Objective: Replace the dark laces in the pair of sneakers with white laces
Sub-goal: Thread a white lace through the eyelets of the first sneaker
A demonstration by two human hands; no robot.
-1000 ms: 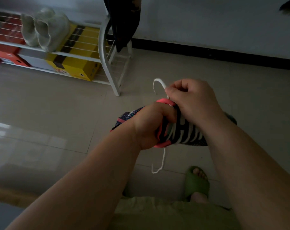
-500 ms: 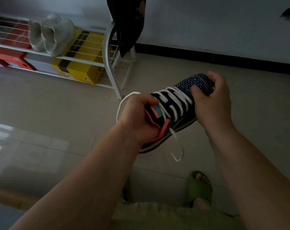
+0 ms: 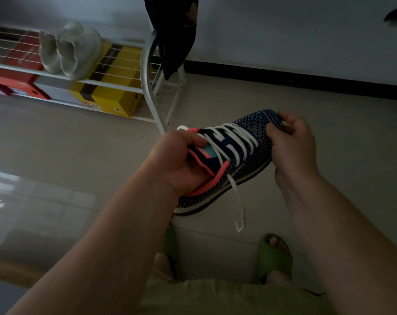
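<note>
Since half a second ago little has shifted: both hands keep their hold on the sneaker (image 3: 245, 153), which has tipped slightly so its toe points a bit more up and to the right, and the loose lace end now hangs straighter below it.

Head view: the left hand (image 3: 179, 162) grips the heel end of the sneaker, fingers curled around the pink collar with the thumb lying over the opening beside the teal tongue label. The right hand (image 3: 292, 144) holds the toe, thumb pressed on the knit upper and the fingers wrapped round the tip. Between the two hands the dark blue knit sneaker is held in the air above the tiled floor (image 3: 215, 101), sole facing down and towards the person. A white lace (image 3: 236, 137) runs in crossed rows through the eyelets, from just beside the right thumb back to the left hand. One free end of it drops from the eyelets nearest the left hand and dangles below the sole; a short loop of lace shows just above the left hand's knuckles.

Beyond the left hand stands a white wire shoe rack (image 3: 147, 71) carrying a yellow box (image 3: 115, 92), a red box (image 3: 15, 76) and a pair of pale shoes (image 3: 70, 48). Below the hands are two green slippers (image 3: 273, 258) on the person's feet.
</note>
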